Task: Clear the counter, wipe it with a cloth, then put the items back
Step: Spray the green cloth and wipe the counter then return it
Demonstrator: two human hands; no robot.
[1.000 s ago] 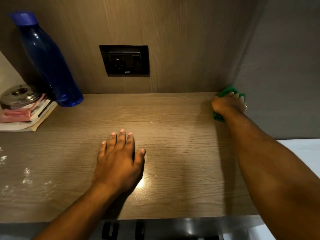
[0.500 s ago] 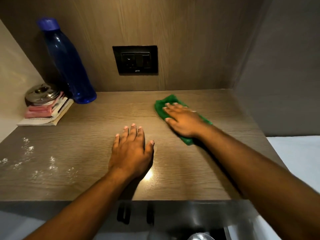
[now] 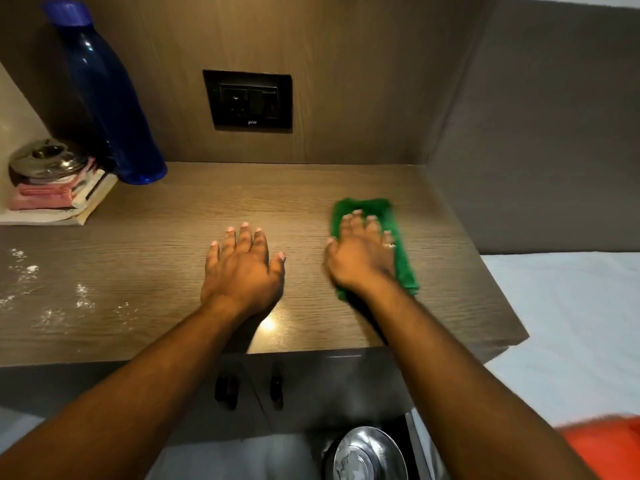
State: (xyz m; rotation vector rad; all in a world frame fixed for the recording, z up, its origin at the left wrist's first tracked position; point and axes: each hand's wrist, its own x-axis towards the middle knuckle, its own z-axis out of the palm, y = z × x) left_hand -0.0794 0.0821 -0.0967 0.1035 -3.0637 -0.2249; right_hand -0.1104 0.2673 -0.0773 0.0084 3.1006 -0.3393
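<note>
A green cloth (image 3: 398, 237) lies flat on the wooden counter (image 3: 173, 244), right of centre. My right hand (image 3: 360, 254) presses down on it with straight fingers. My left hand (image 3: 242, 268) rests flat on the bare counter just to the left, fingers spread. A tall blue bottle (image 3: 110, 98) stands at the back left corner. Beside it a steel lidded container (image 3: 46, 161) sits on a pink pouch (image 3: 41, 195) on top of a stack of books (image 3: 79, 209). White powder specks (image 3: 52, 296) dot the counter's left front.
A black switch plate (image 3: 249, 98) is set in the back wall. A grey side wall (image 3: 536, 150) bounds the counter on the right. Below the front edge are cabinet handles (image 3: 249, 386), a steel bowl (image 3: 367, 455), and a white surface (image 3: 571, 323) to the right.
My right hand has swept the cloth from the back right corner to the middle, then back toward the right and nearer the front. My left hand has stayed in place.
</note>
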